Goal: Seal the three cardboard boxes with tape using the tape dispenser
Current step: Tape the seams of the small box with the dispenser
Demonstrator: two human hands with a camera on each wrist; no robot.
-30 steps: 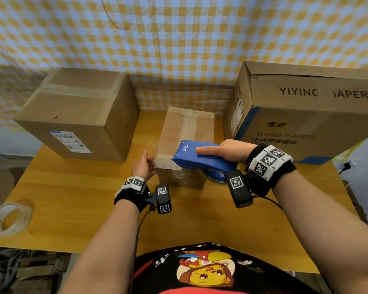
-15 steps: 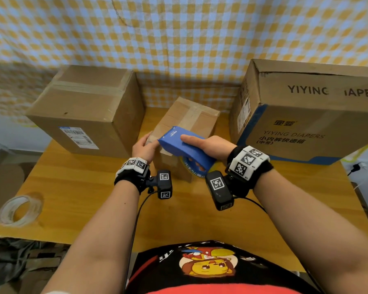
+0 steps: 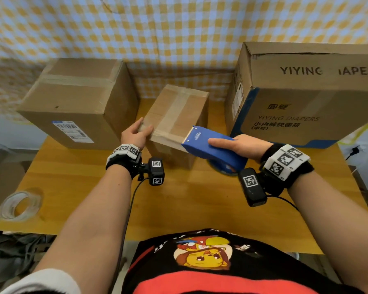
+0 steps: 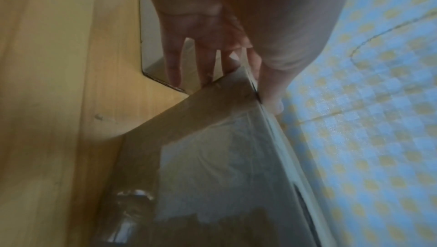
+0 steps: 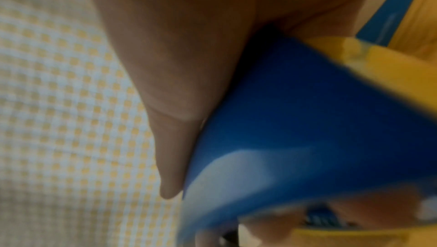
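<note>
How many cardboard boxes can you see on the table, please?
3. A plain box stands at the table's left, a small taped box in the middle is held by the left hand, and a large printed diapers box stands at the right. None seems hidden.

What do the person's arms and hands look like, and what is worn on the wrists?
Both forearms and hands are bare. The left wrist and the right wrist each carry a black band with a white block printed with black square code markers. A small black camera hangs from each band, also bearing such markers: left camera, right camera. A thin black cable runs from the left one.
</note>
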